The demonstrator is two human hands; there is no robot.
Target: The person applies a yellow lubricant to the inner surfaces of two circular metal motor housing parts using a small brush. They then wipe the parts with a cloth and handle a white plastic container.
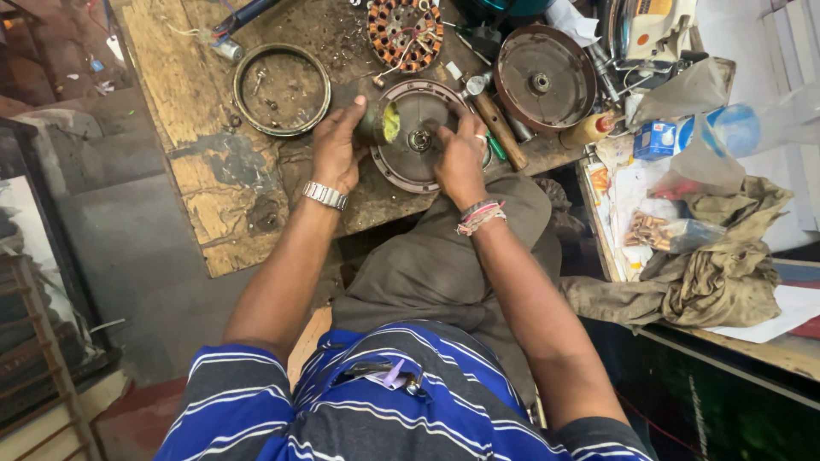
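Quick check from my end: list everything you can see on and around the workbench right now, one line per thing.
round motor cover: 1, brown, bench centre, under both hands
small tub: 1, dark with yellow-green paste, in left hand
metal ring: 1, rusty, bench left
wound stator: 1, copper and orange, top centre
second round cover: 1, brown, top right
wooden handle: 1, brown, right of the cover
cloth: 1, olive, right table
plastic bottle: 1, clear and blue, right
left hand: 1, holding tub
right hand: 1, on cover
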